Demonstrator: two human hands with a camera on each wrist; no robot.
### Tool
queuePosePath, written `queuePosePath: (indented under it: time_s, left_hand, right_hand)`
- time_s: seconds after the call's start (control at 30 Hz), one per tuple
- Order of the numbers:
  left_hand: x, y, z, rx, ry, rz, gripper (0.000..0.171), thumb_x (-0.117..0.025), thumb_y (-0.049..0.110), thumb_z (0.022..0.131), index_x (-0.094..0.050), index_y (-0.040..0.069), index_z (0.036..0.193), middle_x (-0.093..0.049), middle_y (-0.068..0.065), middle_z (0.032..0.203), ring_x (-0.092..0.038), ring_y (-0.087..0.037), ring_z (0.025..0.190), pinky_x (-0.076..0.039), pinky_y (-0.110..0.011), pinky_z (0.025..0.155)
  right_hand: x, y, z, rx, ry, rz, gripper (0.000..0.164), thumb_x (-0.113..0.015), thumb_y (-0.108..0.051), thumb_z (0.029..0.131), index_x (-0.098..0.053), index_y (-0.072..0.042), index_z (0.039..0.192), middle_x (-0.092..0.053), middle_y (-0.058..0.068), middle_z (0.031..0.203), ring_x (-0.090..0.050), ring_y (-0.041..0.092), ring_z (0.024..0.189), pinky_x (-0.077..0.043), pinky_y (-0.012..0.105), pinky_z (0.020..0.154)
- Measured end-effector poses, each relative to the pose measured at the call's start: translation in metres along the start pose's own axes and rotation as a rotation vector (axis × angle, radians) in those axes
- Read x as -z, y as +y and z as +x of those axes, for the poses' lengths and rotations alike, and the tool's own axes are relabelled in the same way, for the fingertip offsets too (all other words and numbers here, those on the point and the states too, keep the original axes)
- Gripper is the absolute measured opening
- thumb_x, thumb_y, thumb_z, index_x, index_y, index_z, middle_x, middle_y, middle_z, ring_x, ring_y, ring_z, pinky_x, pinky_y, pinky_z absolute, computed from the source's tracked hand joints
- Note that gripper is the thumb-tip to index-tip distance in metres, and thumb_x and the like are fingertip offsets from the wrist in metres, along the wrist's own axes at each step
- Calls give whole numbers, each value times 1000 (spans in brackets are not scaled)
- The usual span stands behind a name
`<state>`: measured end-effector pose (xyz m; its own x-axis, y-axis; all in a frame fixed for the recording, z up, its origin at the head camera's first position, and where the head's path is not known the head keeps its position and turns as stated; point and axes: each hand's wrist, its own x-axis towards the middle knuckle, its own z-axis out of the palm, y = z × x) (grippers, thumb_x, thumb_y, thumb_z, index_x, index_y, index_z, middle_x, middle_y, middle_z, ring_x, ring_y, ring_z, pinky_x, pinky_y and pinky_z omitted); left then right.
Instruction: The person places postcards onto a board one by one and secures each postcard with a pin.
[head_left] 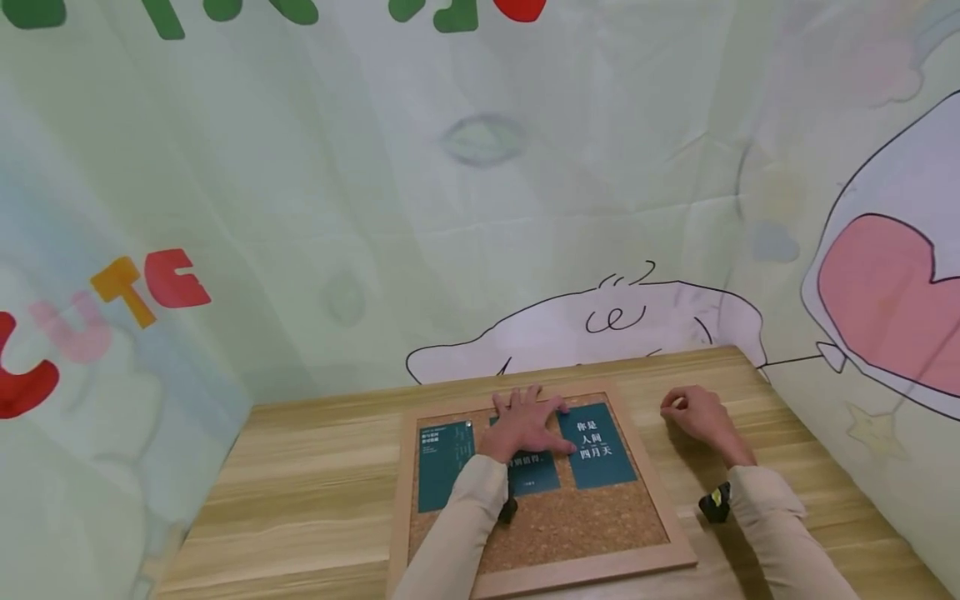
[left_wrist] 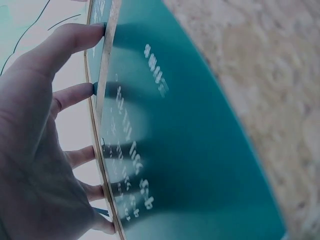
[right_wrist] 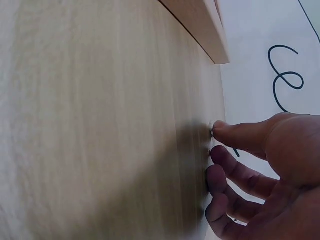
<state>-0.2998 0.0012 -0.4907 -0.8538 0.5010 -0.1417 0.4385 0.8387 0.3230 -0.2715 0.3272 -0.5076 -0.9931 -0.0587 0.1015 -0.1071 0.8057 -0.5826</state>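
Note:
A wood-framed cork board (head_left: 585,521) lies on the table with three dark green cards on it. My left hand (head_left: 522,427) rests on the middle card (head_left: 536,477) with fingers spread, covering much of it. Its thumb and index fingertips touch the right card (head_left: 600,450), which bears white characters. On the left card (head_left: 442,475) a small shiny pin (head_left: 469,424) shows near the upper right corner. Beyond the board's right side, my right hand (head_left: 701,414) has its fingertips at the tabletop. A tiny shiny thing (right_wrist: 212,132) is right at its thumb tip, the index finger apart.
The light wooden table (head_left: 300,492) extends left and right of the board. A printed cloth wall (head_left: 337,208) with cartoon drawings and coloured letters stands behind the table and along its sides. Each wrist wears a small black camera (head_left: 716,504).

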Motion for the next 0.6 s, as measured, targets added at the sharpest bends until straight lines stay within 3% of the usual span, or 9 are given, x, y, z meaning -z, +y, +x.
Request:
queuePosePath:
  time_s: [0.17,0.3,0.6]
  left_hand:
    - [0,1,1,4,2,7,64,-77,65,83,-59,37,137,-32,-11,164,-26,-45,147,-7,-77,111]
    - [1,2,0,4,2,1,64,-78,65,83,-60,36,137,-32,-11,163,-27,-45,146,-7,-77,111]
    - [1,2,1,7,-7,-6,64,-77,64,83,-59,36,138,-32,-11,163,-27,-45,146,-6,-77,111]
  right_hand:
    - [-1,2,2,39,3,3,8,-73,-9,93,-73,-5,86,-71,9,86,-61,25,78,-46,38,67]
    - [-2,-4,7,70,-34,67,9,-71,-6,95,-73,-2,87,-69,7,83,-58,21,75,-46,36,67]
    - [-7,-43,22,-12,-169,196,13,-66,-11,102,-73,1,101,-64,9,94,-55,25,88,-45,37,74]
